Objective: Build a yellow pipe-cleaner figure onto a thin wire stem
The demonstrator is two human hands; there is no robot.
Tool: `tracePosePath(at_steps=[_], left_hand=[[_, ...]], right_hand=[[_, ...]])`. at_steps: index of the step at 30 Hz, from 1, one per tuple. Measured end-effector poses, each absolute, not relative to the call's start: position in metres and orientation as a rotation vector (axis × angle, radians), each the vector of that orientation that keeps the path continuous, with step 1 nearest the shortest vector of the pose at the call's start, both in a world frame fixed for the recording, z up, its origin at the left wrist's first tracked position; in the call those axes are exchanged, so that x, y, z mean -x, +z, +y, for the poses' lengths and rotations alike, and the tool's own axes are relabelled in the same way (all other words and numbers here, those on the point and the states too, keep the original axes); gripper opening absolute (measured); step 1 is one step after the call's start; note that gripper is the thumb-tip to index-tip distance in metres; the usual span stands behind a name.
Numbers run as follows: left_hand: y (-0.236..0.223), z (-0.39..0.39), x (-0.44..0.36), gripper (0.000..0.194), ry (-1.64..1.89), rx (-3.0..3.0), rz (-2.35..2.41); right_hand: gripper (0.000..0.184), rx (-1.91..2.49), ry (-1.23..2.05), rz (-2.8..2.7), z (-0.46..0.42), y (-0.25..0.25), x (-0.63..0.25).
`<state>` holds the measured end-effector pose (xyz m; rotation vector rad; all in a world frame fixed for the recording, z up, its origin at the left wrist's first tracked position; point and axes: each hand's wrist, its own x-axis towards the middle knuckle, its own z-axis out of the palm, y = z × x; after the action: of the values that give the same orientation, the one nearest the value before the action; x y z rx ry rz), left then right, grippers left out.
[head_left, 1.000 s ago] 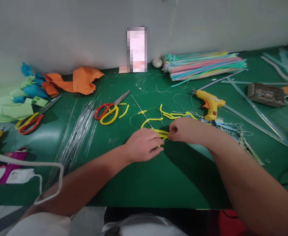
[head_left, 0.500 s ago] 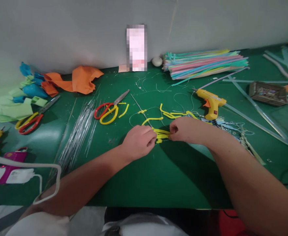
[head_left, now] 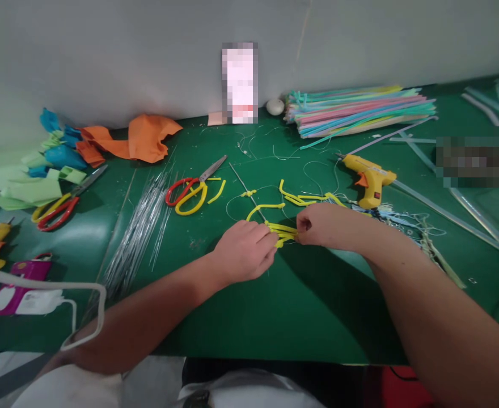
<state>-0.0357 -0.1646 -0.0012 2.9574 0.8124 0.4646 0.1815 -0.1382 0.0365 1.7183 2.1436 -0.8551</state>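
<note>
My left hand (head_left: 247, 252) is closed on the left end of several yellow pipe cleaners (head_left: 284, 231), low over the green table. At their other end my right hand (head_left: 324, 225) pinches with curled fingers, a short gap from the left. My fingers hide parts of the strands. A thin metal wire (head_left: 241, 178) with a yellow knot on it runs up and left from the left hand. Beyond the hands lie loose yellow pieces (head_left: 304, 198). A thin clear thread loops around the wire.
Red-and-yellow scissors (head_left: 192, 192) and a bundle of wires (head_left: 141, 226) lie left. A yellow glue gun (head_left: 371, 180) rests right, near tangled cords (head_left: 396, 218). Behind are pastel pipe cleaners (head_left: 360, 110), a white ball (head_left: 275, 106) and a blurred phone (head_left: 240, 82). Orange cloth (head_left: 151, 139) sits back left.
My left hand has shifted slightly right along the yellow strands, its fingers covering more of them. The right hand keeps its pinch. The whole view has slid a little.
</note>
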Motion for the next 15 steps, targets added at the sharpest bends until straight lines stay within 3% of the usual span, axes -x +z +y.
tracePosePath(at_steps=[10, 15], left_hand=[[-0.005, -0.155, 0.035, 0.026, 0.39, -2.762, 0.873], [-0.006, -0.152, 0.036, 0.02, 0.492, -2.612, 0.914]], right_hand=[[0.027, -1.735, -1.051, 2.204, -0.139, 0.047, -0.186], [0.028, -1.828, -1.261, 2.324, -0.143, 0.046, -0.177]])
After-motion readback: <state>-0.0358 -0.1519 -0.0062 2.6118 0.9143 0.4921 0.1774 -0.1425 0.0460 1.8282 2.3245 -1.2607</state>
